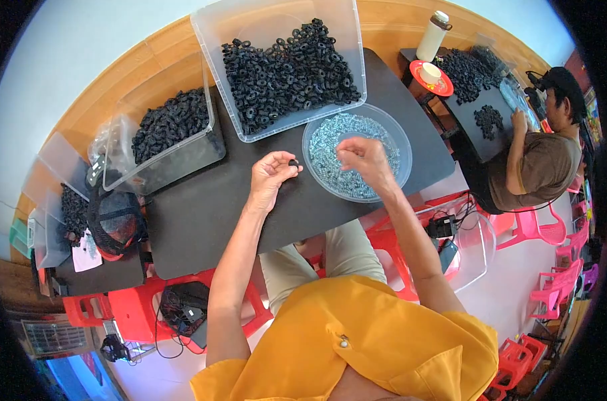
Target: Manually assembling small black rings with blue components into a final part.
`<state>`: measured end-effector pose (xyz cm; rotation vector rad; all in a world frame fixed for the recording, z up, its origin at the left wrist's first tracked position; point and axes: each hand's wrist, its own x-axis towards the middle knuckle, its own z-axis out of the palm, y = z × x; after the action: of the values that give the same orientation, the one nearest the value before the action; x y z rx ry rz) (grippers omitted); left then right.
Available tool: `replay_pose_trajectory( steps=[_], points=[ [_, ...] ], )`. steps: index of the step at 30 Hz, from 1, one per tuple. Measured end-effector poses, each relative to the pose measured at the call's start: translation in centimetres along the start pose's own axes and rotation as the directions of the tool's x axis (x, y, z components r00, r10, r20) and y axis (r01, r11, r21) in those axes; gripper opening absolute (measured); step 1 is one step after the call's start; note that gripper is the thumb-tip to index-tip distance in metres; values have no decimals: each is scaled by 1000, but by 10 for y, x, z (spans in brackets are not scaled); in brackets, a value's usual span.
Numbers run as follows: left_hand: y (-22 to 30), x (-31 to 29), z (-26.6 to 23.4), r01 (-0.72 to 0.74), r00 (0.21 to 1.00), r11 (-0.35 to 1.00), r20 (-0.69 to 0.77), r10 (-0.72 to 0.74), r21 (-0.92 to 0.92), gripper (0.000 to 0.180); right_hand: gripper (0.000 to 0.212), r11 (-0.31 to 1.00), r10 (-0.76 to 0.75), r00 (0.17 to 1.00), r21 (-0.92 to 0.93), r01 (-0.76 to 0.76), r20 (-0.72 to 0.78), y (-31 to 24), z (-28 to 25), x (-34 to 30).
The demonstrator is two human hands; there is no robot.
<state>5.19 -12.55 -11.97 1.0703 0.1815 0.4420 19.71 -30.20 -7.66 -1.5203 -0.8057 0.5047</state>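
My left hand (271, 179) is closed over the dark table (236, 234), pinching a small black plastic part (293, 162) between thumb and fingers. To its right, my right hand (369, 160) hovers over a round clear tub (408, 157) filled with small shiny metallic pieces (325, 144). Its fingers are drawn together in a pinch; whatever they hold, if anything, is too small to make out. Beyond both hands, a large translucent bin (247, 139) is tilted toward me, heaped with small black ring-like parts (287, 80).
A second clear bin (216, 144) of black parts (173, 123) stands at left, beside a dark mesh-covered bundle (116, 217). At right a co-worker (534, 154) sits by another table with black parts, a bottle (432, 39) and a red plate (444, 85). Red stools (133, 311) line the near edge.
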Motion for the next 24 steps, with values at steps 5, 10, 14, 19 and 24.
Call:
replay_pose_trajectory(
  steps=[5, 10, 14, 19, 24],
  points=[
    [-7, -1, 0, -28, 1000, 995, 1, 28, 97, 20, 9, 997, -71, 996, 32, 69, 59, -1, 45, 7],
    [-7, -3, 1, -39, 998, 978, -31, 46, 207, 20, 10, 992, -78, 996, -93, 81, 40, -13, 63, 6],
    [-4, -3, 2, -62, 997, 972, -21, 68, 228, 20, 9, 940, -213, 977, -269, 211, 21, -8, 65, 6],
    [-6, -2, 2, -63, 997, 973, -24, 70, 222, 20, 8, 873, -271, 961, -408, 267, 50, -17, 68, 4],
    [-6, -3, 3, -56, 998, 971, -26, 63, 233, 17, 8, 949, -185, 982, -256, 184, 18, -18, 68, 5]
  ],
)
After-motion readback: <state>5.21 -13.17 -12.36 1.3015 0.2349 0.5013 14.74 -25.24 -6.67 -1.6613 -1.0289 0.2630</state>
